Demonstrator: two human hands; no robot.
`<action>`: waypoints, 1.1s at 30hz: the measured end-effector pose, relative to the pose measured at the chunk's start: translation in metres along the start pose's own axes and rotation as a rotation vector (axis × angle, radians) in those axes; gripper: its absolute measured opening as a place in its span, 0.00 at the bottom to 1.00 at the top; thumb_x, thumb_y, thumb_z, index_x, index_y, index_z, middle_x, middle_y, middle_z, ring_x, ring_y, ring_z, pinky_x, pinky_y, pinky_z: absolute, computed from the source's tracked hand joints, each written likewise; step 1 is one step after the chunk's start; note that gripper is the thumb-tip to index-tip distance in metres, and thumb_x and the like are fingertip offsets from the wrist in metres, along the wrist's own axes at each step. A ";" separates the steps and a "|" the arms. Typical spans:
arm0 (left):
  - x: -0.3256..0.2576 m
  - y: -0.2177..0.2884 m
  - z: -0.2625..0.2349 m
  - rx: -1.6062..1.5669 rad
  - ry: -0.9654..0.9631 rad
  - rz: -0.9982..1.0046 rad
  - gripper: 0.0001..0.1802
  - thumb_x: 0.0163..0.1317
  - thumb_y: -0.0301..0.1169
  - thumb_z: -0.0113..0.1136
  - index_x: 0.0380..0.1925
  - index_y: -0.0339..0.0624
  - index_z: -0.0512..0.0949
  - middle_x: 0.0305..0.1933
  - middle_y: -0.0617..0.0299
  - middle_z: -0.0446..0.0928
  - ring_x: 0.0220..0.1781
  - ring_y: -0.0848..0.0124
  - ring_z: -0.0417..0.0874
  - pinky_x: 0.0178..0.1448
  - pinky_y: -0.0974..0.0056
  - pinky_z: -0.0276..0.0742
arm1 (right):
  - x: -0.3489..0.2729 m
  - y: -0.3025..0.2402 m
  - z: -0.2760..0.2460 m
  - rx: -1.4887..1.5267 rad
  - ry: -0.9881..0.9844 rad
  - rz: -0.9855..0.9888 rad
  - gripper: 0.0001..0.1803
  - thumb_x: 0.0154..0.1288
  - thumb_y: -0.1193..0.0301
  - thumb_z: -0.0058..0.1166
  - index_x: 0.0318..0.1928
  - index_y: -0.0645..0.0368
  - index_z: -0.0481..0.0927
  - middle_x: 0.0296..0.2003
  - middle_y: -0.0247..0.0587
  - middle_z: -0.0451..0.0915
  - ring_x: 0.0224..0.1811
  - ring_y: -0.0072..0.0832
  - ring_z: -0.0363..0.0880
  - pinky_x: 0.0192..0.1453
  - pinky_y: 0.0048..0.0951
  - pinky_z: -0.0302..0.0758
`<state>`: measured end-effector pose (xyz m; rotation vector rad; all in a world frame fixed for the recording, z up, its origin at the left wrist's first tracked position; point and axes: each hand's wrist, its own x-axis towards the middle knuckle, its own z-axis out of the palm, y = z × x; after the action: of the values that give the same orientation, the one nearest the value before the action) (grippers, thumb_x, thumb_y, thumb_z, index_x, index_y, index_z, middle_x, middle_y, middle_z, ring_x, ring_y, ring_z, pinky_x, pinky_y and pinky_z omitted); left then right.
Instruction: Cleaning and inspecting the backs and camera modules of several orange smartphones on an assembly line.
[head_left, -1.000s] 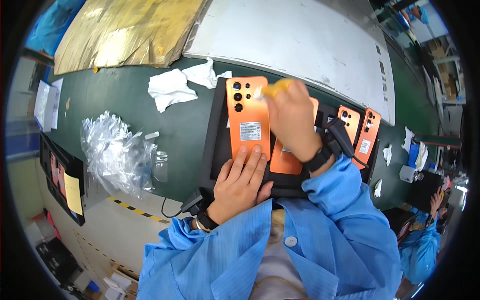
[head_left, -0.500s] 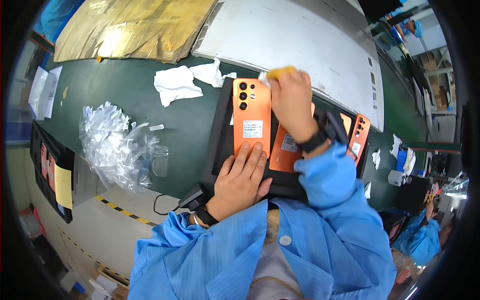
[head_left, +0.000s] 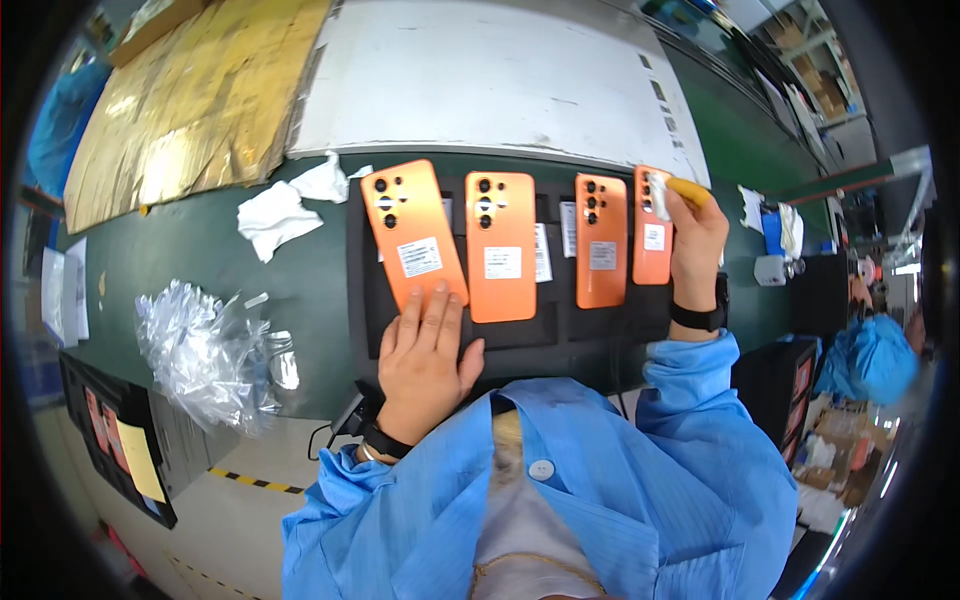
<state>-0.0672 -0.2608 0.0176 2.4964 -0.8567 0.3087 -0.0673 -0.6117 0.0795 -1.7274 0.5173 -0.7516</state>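
Note:
My left hand (head_left: 426, 345) lies with its fingers spread on the lower end of a tilted orange phone (head_left: 412, 218), back side up. In my right hand (head_left: 697, 245) is a white wipe (head_left: 660, 198), pressed near the camera lenses of the rightmost orange phone (head_left: 653, 262). Something yellow (head_left: 690, 192) shows at the right fingers; whether it is a finger cover, I cannot tell. Between these lie a second orange phone (head_left: 503, 220) and a third orange phone (head_left: 603, 225), each with a white label. All rest on a black tray (head_left: 560, 348).
Crumpled white wipes (head_left: 278, 218) lie left of the tray, beyond a heap of clear plastic film (head_left: 200, 350). A white board (head_left: 480, 80) and a yellowish cardboard sheet (head_left: 195, 100) lie at the back. A grey box-shaped item (head_left: 775, 270) stands at the right.
My right hand has moved from the upper corner of the leftmost phone to the rightmost phone. The view has shifted, uncovering the middle phones. The leftmost phone now sits tilted under my left hand.

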 end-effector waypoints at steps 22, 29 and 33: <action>0.000 0.012 0.000 0.135 -0.015 0.052 0.24 0.64 0.32 0.55 0.59 0.35 0.78 0.67 0.50 0.75 0.71 0.46 0.72 0.72 0.50 0.69 | -0.034 0.049 -0.245 0.226 0.523 0.074 0.12 0.68 0.79 0.59 0.51 0.70 0.81 0.42 0.40 0.85 0.40 0.24 0.82 0.46 0.25 0.77; 0.009 0.022 0.000 0.020 -0.022 -0.057 0.19 0.69 0.26 0.53 0.58 0.35 0.79 0.67 0.53 0.76 0.73 0.52 0.69 0.74 0.50 0.64 | -0.049 0.053 -0.257 0.616 0.465 0.208 0.14 0.70 0.78 0.57 0.55 0.69 0.77 0.48 0.47 0.83 0.48 0.34 0.83 0.55 0.37 0.79; 0.016 0.039 -0.001 -0.049 -0.012 -0.055 0.17 0.67 0.23 0.56 0.55 0.35 0.80 0.61 0.53 0.80 0.69 0.53 0.73 0.72 0.52 0.67 | -0.051 0.057 -0.267 0.763 0.455 0.234 0.15 0.70 0.78 0.56 0.55 0.69 0.77 0.48 0.47 0.83 0.49 0.33 0.83 0.57 0.37 0.78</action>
<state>-0.0793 -0.2956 0.0380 2.4742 -0.7892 0.2517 -0.2917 -0.7744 0.0591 -0.7748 0.6208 -1.0108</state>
